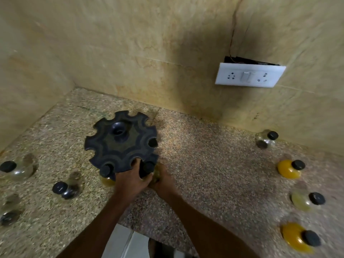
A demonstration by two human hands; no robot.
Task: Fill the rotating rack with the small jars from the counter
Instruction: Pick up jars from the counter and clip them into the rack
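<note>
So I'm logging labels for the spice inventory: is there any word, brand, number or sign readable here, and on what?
None can be read.
Jars, such as the yellow jar and the clear jar: no label shows, and they are blurred.
Rack: only a moulded pattern, no lettering.
Switch plate: sockets and switches, no legible marking.

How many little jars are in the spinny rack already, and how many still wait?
Three black-capped jars sit in the black notched rotating rack. Both hands, left hand and right hand, are at its front edge; what they grip is unclear. Seven small glass jars wait on the speckled stone counter.
</note>
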